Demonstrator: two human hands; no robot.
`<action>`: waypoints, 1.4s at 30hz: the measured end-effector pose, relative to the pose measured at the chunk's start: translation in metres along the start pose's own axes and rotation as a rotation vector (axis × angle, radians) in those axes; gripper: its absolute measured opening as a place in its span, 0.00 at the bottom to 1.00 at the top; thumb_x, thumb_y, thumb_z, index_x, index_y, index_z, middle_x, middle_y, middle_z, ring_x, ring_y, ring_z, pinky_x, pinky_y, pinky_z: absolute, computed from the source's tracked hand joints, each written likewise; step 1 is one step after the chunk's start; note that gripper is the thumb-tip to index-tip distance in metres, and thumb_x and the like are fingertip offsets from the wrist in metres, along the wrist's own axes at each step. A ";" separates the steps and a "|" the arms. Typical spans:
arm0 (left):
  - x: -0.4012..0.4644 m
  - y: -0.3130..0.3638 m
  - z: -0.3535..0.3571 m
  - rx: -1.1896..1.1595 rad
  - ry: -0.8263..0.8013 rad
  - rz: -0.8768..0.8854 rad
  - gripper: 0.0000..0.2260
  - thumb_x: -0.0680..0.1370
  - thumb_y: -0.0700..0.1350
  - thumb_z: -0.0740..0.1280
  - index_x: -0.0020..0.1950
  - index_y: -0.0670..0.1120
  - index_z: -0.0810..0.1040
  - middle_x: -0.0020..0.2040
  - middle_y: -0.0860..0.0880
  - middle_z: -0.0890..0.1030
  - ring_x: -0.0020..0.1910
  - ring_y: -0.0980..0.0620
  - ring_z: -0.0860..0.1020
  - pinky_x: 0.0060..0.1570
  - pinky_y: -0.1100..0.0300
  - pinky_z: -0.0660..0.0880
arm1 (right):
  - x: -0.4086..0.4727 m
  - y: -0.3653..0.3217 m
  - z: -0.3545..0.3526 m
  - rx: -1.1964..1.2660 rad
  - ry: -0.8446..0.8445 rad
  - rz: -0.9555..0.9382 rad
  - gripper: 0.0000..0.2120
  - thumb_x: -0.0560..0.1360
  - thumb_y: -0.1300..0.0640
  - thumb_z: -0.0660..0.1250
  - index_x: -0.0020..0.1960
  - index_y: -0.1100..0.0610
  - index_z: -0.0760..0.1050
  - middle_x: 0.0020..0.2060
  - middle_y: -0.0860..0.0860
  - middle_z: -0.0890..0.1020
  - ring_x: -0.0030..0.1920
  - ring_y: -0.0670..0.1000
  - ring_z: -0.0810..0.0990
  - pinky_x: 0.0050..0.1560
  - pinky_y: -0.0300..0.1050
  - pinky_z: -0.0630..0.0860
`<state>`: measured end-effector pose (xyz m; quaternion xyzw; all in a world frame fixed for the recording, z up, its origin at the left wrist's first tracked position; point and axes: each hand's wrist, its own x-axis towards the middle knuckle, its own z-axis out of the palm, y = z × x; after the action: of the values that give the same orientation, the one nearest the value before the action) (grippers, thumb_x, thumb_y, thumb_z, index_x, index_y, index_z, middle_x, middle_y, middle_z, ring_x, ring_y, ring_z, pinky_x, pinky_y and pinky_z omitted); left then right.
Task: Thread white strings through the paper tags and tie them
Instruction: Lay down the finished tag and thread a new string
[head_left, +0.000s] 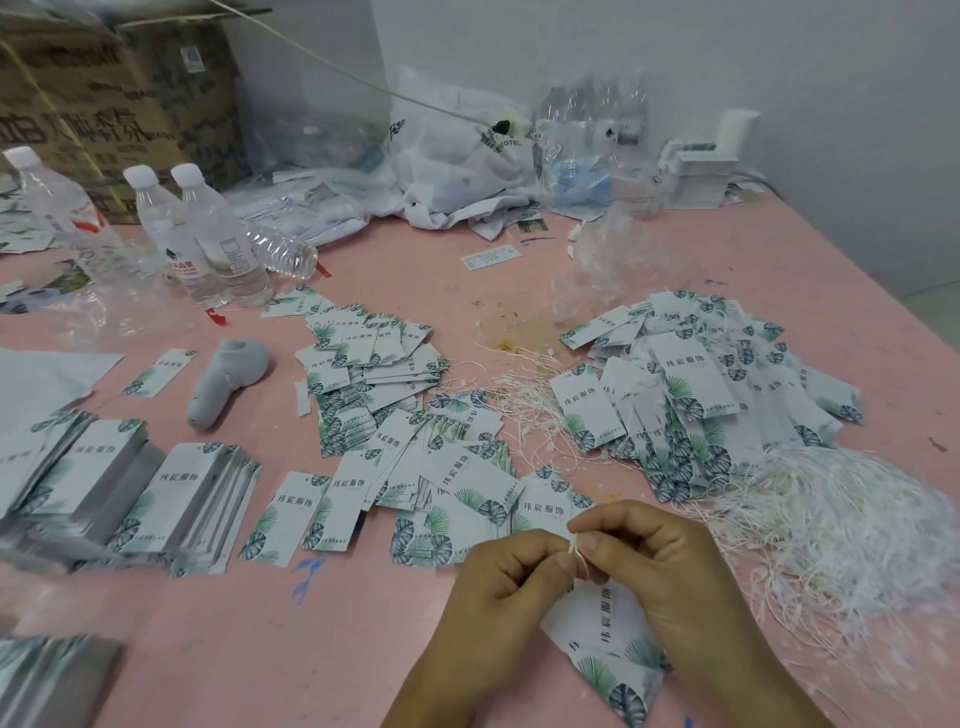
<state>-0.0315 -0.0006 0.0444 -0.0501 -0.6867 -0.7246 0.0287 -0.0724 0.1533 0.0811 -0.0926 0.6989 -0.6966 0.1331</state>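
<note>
While both hands meet low in the head view, the left hand (498, 582) and the right hand (644, 561) each pinch a white string (575, 552) between thumb and forefinger, fingertips almost touching. The string rises as a short stub between the two pinches, and a thin loop shows just below them. Under the hands hangs a tag (605, 654), tilted, its leaf-printed end toward the viewer; whether the string already runs through its hole is hidden by the fingers. By the look of the grips, the step in hand is tying the knot.

To do it well, the pinches should stay close to the crossing point so the loop cannot slip, and the pull should run evenly outward along the string, with the tag left hanging free rather than creased. A gentle tension is probably enough, since the string looks thin and could slip or snap.

Beyond the hands, loose tags (415, 462) lie scattered over the pink counter (218, 639). Right of them, a heap of tags (701, 395) with strings showing among them is probably the finished pile. A tangle of spare strings (841, 509) lies just beside the right hand. At left, neat tag stacks (171, 499) sit near a grey tool (223, 379), with water bottles (208, 234) and a carton (119, 93) farther back.
</note>
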 end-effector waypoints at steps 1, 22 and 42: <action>0.000 0.000 0.000 -0.002 0.006 0.002 0.08 0.78 0.49 0.66 0.44 0.54 0.85 0.41 0.54 0.85 0.42 0.57 0.79 0.45 0.62 0.74 | 0.000 0.000 0.000 -0.011 0.002 0.000 0.08 0.63 0.52 0.73 0.42 0.51 0.85 0.30 0.54 0.83 0.32 0.47 0.79 0.37 0.36 0.76; 0.004 -0.004 -0.002 -0.107 0.121 -0.010 0.10 0.74 0.54 0.70 0.40 0.48 0.85 0.27 0.53 0.75 0.26 0.58 0.69 0.29 0.67 0.66 | 0.002 0.001 -0.003 -0.015 -0.064 -0.010 0.13 0.71 0.64 0.70 0.48 0.49 0.85 0.39 0.49 0.84 0.39 0.44 0.81 0.44 0.35 0.77; 0.018 0.001 -0.023 -0.700 0.544 -0.099 0.07 0.73 0.47 0.70 0.38 0.46 0.83 0.34 0.48 0.77 0.31 0.52 0.70 0.33 0.61 0.68 | 0.006 0.011 -0.010 0.116 -0.182 0.247 0.06 0.72 0.59 0.69 0.48 0.54 0.83 0.45 0.59 0.86 0.43 0.55 0.85 0.40 0.43 0.80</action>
<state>-0.0498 -0.0236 0.0458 0.1688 -0.3692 -0.9007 0.1549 -0.0806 0.1609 0.0700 -0.0608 0.6486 -0.7029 0.2856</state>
